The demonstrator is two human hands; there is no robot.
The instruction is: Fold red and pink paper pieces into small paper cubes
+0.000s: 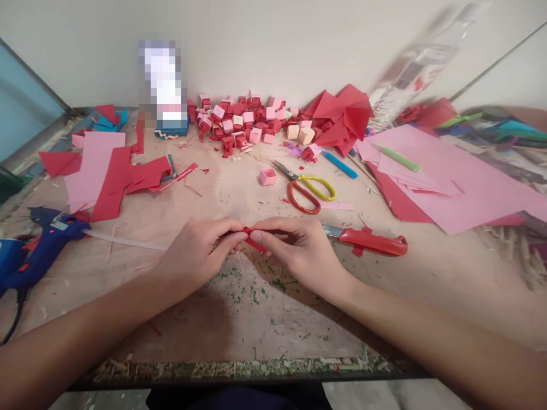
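Between both hands, over the near middle of the table, is a small strip of red paper (255,241). My left hand (209,245) pinches its left end between thumb and fingers. At the other end, the thumb and fingertips of my right hand (294,245) are closed on the same strip. Fingers cover much of the paper, so its full shape is hidden. Just beyond the hands sits a small open pink paper box (268,177). Scissors (305,188) with one red and one yellow handle lie beside it. A red-handled knife (371,240) lies right of my right hand.
Several small red and pink paper boxes (239,122) are heaped against the wall. Pink and red sheets (427,171) lie at right, near a leaning clear bottle (419,68). Cut paper pieces (102,171) and a blue glue gun (47,245) with its cord are at left. A blurred-out upright object (164,80) stands behind.
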